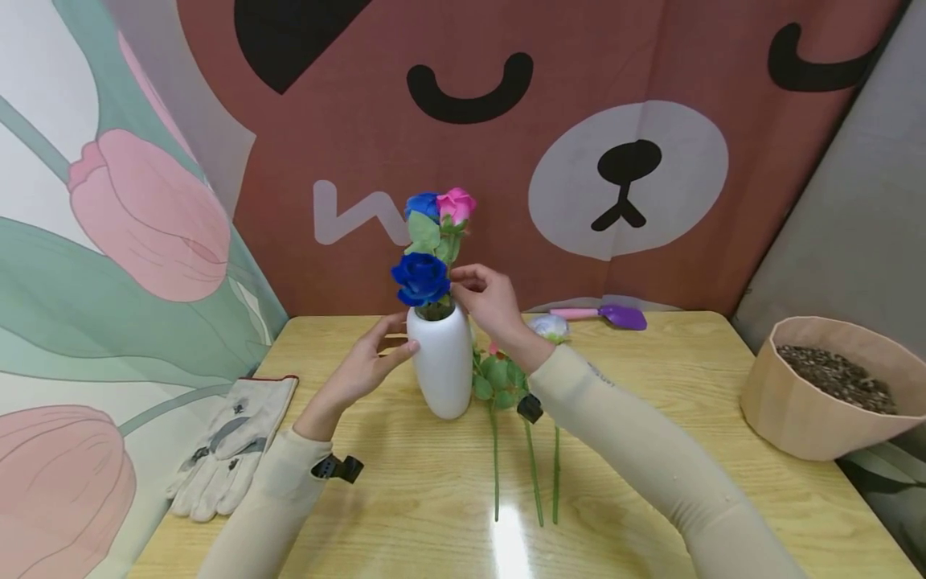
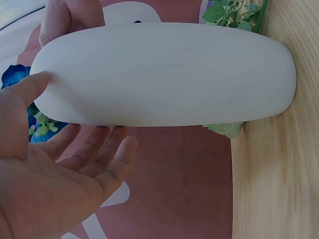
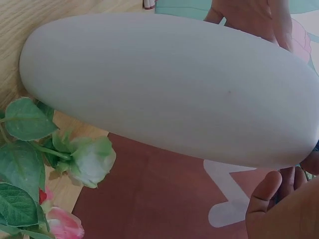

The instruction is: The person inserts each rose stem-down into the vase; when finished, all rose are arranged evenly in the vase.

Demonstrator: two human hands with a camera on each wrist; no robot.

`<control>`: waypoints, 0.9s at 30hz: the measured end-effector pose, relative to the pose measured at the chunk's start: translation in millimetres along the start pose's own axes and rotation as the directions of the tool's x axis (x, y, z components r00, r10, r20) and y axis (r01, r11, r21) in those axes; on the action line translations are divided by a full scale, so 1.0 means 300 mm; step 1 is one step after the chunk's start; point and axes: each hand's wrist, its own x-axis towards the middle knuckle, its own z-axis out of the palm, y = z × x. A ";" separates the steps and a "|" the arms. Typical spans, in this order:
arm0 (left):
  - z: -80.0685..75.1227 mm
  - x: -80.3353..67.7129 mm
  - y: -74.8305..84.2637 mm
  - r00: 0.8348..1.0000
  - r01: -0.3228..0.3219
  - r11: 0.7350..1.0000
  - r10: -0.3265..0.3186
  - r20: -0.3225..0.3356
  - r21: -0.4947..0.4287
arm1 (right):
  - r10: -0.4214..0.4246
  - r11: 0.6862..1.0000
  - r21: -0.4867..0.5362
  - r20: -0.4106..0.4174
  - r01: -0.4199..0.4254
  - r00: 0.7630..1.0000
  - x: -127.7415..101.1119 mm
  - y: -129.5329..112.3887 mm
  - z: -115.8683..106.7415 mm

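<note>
While left hand [image 1: 365, 362] steadies vase [image 1: 440, 362], right hand [image 1: 488, 301] pinches stem above.

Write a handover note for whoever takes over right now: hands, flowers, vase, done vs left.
Left hand: open, thumb tip touching the white vase near its shoulder, steadying it.
Right hand: fingers pinched at a stem just above the vase mouth.
Vase stands upright on the table.
Done: three flowers are in the vase, two blue roses and a pink rose.
Left: loose flowers lie on the table to the right of the vase, three stems pointing toward the person.
</note>
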 end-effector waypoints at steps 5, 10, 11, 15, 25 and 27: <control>0.003 -0.002 -0.001 1.000 0.006 1.000 -0.006 0.008 -0.002 | 0.014 0.998 0.054 0.019 -0.015 1.000 -0.004 0.014 -0.009; 0.006 -0.003 -0.004 1.000 0.014 1.000 -0.014 0.010 -0.002 | 0.040 0.994 0.101 0.039 -0.044 0.998 -0.011 0.023 -0.025; 0.006 -0.003 -0.003 1.000 0.015 1.000 -0.015 0.009 -0.002 | 0.044 0.993 0.106 0.045 -0.048 0.998 -0.015 0.024 -0.032; 0.008 -0.005 -0.003 1.000 0.019 1.000 -0.019 0.007 -0.001 | 0.058 0.995 0.078 0.071 -0.063 0.996 -0.032 0.023 -0.067; 0.004 -0.003 0.003 1.000 0.007 1.000 -0.007 0.007 0.006 | 0.100 0.993 0.049 0.082 -0.104 0.992 -0.067 0.048 -0.163; 0.004 -0.004 0.005 1.000 0.012 1.000 -0.012 0.009 0.010 | 0.099 0.994 0.041 0.081 -0.102 0.992 -0.075 0.062 -0.183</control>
